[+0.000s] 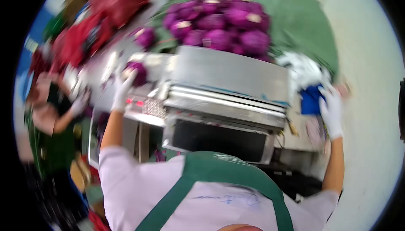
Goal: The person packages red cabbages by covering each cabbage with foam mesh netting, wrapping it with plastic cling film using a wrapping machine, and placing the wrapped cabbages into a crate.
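Note:
My left hand [122, 91], in a white glove, has its fingers against a purple cabbage [137, 74] over the scale [147, 106] with red digits. My right hand [331, 111], also white-gloved, is at the far right beside a dark blue cloth [311, 99]; motion blur smears its fingers, and whether it touches the cloth is unclear. Between my hands lies a metal wrapping machine [232, 75] with a black plate [219, 138] at its front. Behind it is a heap of purple cabbages [217, 26]. One more cabbage [145, 38] sits apart, left of the heap.
A co-worker [50, 104] with gloved hands stands at the left by the metal table [99, 66]. Red bags [97, 24] lie at the upper left. Green cloth [295, 24] covers the back right. White plastic [299, 68] is bunched beside the machine, near a yellow-handled tool [292, 127].

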Demonstrator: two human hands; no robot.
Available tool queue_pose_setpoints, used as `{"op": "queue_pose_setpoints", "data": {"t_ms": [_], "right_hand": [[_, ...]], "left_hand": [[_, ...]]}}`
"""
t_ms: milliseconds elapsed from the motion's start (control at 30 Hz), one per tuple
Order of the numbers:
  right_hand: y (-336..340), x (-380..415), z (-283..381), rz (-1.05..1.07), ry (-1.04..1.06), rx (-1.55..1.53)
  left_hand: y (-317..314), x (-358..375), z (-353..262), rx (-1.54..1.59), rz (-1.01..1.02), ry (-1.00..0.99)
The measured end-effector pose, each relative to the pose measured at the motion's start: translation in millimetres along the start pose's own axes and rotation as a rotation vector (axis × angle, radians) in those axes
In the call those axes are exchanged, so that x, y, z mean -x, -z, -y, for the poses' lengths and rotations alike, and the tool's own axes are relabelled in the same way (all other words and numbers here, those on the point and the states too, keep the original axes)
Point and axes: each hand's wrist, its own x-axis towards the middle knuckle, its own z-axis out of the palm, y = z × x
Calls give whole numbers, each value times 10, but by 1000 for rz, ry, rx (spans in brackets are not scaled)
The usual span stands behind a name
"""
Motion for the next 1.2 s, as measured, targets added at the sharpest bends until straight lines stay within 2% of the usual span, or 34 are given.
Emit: {"op": "queue_pose_setpoints", "data": {"t_ms": [33,67,100,133,167,233,300,333,367,467,533,567,600,633,767,800,833,867,900,933,967,1033,1067,1100,1133,1200], "right_hand": [[-101,389,351,-294,-186,305],[-197,212,632,-304,-237,295],[-114,448,-217,-449,-255,266],[-244,368,-283,-437,-306,213],[-12,467,-548,-341,-379,300],[-277,564,-1096,-174,-473,296],[-418,461,-1349,-99,-550,317],[-591,366,-1520,-131,-582,273],[-673,267,-1696,-164,-608,239],[-1130,-255,-2250,-312,-753,487],[-894,-601,-1924,-282,-989,322],[-873,-787,-1870,-248,-1011,319],[-808,-809,-1821,-212,-985,353],[-716,-803,-1833,-176,-953,396],[-221,-909,-1950,-67,-856,496],[-204,-913,-2167,-43,-835,436],[-200,-856,-2397,-17,-828,376],[-204,-797,-2324,-27,-818,387],[-541,-516,-2281,-131,-727,119],[-499,-495,-2217,-302,-616,-89],[-392,-625,-2150,-388,-583,-71],[-207,-193,-2358,-282,-622,-588],[-107,-420,-2789,-304,-650,-834],[68,-456,-2541,-369,-693,-892],[280,-215,-2187,-402,-721,-1017],[557,-340,-1698,-579,-496,-1255]], "left_hand": [[-258,-250,-7,31,86,-34],[-68,-59,-294,280,92,320],[-612,-418,-909,302,123,265],[-493,-479,-1004,242,100,270],[-794,-331,-987,265,84,317],[-883,-211,-724,198,31,334],[-1021,-355,-120,231,-91,219],[-944,-463,129,169,-118,274],[-1024,-213,-673,200,-137,452],[-1008,-279,-702,566,-206,432],[-938,-257,-750,688,-81,419],[-893,-169,-799,739,-50,415],[-894,-150,-885,771,-6,414],[-1057,-49,-993,836,-184,482],[-1163,-170,-1155,589,-293,695],[-1120,-190,-963,620,-213,616],[-1132,-221,-830,650,-273,639],[-1100,-150,-808,714,-275,647],[-929,96,-893,695,-272,682],[-885,91,-886,712,-276,668],[-787,-109,-845,755,-276,593],[-902,377,-758,751,-249,687],[-800,81,-813,747,-259,581],[-759,17,-846,722,-249,531],[-816,367,-882,714,-244,619],[-725,289,-818,683,-277,528]]}}
